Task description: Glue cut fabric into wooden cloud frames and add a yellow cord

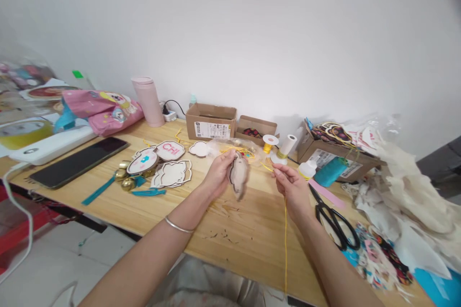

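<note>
My left hand (220, 171) is closed on the top of a flat cloud-shaped plaque (238, 176), which hangs upright, blurred and nearly edge-on, above the wooden table. To its right, my right hand (291, 186) pinches a yellow cord (285, 244). One end of the cord drops past the table's front edge. Just behind the hands lies a clear plastic bag (219, 146) with yellow cord and small colourful bits. At the left rests a group of similar plaques, one with pink letters (170, 150) and one with a blue flower (143, 161).
Black scissors (336, 223) lie by my right forearm, near fabric scraps (382, 254). Cardboard boxes (211, 122), thread spools (270, 143) and a glue bottle (307, 169) stand behind. Gold bells (128, 183), a phone (79, 160) and a pink tumbler (148, 103) are at left.
</note>
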`<move>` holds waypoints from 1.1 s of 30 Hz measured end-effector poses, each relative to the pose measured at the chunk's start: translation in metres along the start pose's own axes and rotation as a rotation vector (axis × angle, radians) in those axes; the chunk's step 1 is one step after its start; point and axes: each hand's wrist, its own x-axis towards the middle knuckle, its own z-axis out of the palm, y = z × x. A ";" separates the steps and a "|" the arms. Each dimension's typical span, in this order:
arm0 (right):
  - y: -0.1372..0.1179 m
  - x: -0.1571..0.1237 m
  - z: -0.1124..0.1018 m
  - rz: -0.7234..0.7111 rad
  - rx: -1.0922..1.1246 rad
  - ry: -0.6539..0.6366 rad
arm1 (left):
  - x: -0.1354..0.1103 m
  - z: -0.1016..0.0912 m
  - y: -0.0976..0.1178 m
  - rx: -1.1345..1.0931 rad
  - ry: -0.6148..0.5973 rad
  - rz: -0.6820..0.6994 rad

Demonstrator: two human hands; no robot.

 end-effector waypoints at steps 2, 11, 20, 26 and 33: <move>0.002 0.002 -0.002 -0.012 0.011 0.032 | 0.000 0.000 -0.004 0.160 0.048 0.044; 0.005 0.004 0.000 -0.031 -0.201 -0.082 | 0.001 0.000 -0.010 0.464 0.152 0.037; 0.018 0.004 0.000 0.045 -0.372 -0.228 | -0.003 0.003 -0.007 0.456 0.104 -0.011; 0.010 0.004 -0.003 0.081 -0.327 -0.167 | -0.004 0.006 -0.004 0.315 0.067 -0.089; 0.010 0.004 -0.003 0.083 -0.341 -0.155 | -0.003 0.005 -0.004 0.285 0.093 -0.095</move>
